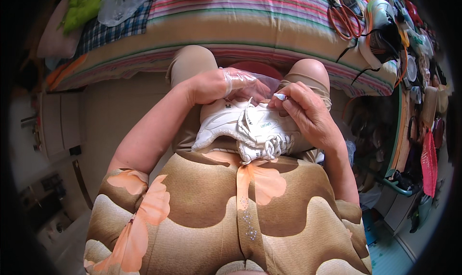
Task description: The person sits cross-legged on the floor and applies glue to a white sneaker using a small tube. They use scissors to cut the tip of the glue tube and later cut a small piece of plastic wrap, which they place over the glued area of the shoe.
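Across my lap, a white sneaker point(262, 123) lies on its side, its laces toward my body and its sole edge facing away. My left hand point(249, 86), in a clear plastic glove point(233, 79), is closed against the sole edge, and the shoe partly hides its fingers. Between the bare fingers of my right hand point(308, 109) is a small tube with a white tip point(280, 97). That tip sits right beside the sole edge, close to my gloved fingertips. Most of the tube is hidden inside my right hand.
Beyond my knees stands a bed with a striped sheet point(216, 22). Red-handled scissors point(344, 22) and another white shoe point(380, 15) lie at its right end. A plastic bag point(120, 6) and a plaid cloth point(115, 25) are at the left. Many items crowd the right side.
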Demonstrator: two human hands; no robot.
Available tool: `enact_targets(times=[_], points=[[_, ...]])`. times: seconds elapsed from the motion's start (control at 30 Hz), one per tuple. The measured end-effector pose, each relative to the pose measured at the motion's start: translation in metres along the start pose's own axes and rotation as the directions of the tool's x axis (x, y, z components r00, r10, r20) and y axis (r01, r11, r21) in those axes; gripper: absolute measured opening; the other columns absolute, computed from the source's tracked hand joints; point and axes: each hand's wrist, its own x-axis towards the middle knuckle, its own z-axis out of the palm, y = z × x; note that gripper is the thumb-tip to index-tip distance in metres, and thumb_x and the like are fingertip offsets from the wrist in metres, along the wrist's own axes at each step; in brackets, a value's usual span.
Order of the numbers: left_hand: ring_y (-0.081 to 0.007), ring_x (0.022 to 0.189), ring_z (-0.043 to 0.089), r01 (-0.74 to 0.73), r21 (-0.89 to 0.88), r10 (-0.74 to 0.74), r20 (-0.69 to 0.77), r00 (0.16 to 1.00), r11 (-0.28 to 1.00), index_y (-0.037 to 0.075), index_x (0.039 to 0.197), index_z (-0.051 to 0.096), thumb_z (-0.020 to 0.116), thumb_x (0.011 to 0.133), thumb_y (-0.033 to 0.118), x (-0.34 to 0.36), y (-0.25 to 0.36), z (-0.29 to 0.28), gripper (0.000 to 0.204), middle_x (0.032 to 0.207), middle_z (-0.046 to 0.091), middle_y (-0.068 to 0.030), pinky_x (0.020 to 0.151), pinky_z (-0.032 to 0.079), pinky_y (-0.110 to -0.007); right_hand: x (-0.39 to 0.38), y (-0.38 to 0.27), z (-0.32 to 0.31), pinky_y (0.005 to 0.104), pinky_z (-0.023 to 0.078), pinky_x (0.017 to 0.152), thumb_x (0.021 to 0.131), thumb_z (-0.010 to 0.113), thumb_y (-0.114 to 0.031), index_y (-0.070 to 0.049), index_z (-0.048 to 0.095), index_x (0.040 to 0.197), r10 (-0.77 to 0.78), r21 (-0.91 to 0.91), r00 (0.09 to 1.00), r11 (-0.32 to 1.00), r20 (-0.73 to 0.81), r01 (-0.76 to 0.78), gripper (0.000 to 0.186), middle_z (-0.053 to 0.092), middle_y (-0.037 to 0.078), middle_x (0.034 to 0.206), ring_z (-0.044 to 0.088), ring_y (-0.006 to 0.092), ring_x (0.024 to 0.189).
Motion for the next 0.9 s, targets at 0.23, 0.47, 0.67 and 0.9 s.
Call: enact_targets(times=[0.23, 0.47, 0.67, 0.9], points=[[-0.0173, 0.101, 0.063, -0.056, 0.063, 0.054, 0.032, 0.998, 0.996, -0.007, 0.127, 0.053, 0.042, 0.098, 0.034, 0.004, -0.009, -0.005, 0.051, 0.113, 0.066, -0.0134, 0.078, 0.045, -0.025, 0.001, 0.001, -0.004, 0.0290, 0.047, 0.079, 0.099, 0.046, -0.007, 0.001, 0.057, 0.096, 0.036, -0.023, 0.996, 0.999, 0.081, -0.034, 0.014, 0.064, 0.008, 0.096, 0.058, 0.0176, 0.089], [-0.0107, 0.089, 0.057, -0.007, 0.269, 0.011, -0.014, 1.000, 0.963, 0.004, 0.117, 0.065, 0.050, 0.095, 0.024, 0.002, -0.001, -0.004, 0.034, 0.100, 0.067, -0.0034, 0.079, 0.044, -0.024, 0.001, 0.003, -0.003, 0.0288, 0.046, 0.081, 0.099, 0.046, -0.008, 0.001, 0.058, 0.096, 0.024, -0.084, 0.997, 0.996, 0.078, -0.017, 0.015, 0.065, 0.009, 0.098, 0.058, 0.0179, 0.090], [-0.0111, 0.087, 0.056, 0.031, 0.271, -0.016, -0.058, 0.998, 0.962, 0.007, 0.111, 0.069, 0.060, 0.087, 0.020, 0.016, -0.009, -0.005, 0.029, 0.096, 0.067, -0.0049, 0.078, 0.043, -0.025, -0.001, 0.011, 0.002, 0.0370, 0.045, 0.074, 0.094, 0.053, -0.012, -0.002, 0.055, 0.091, 0.032, 0.039, 0.999, 0.999, -0.006, -0.032, 0.011, 0.056, 0.012, 0.084, 0.056, 0.0294, 0.082], [-0.0120, 0.088, 0.059, -0.002, 0.469, 0.046, -0.082, 0.996, 0.883, 0.000, 0.103, 0.066, 0.062, 0.089, 0.015, 0.018, 0.007, 0.014, 0.021, 0.094, 0.068, -0.0065, 0.082, 0.047, -0.027, -0.008, 0.001, 0.004, 0.0357, 0.046, 0.068, 0.093, 0.054, -0.006, 0.000, 0.055, 0.094, 0.032, 0.078, 0.998, 0.997, -0.056, -0.028, 0.007, 0.057, 0.012, 0.081, 0.058, 0.0288, 0.076]])
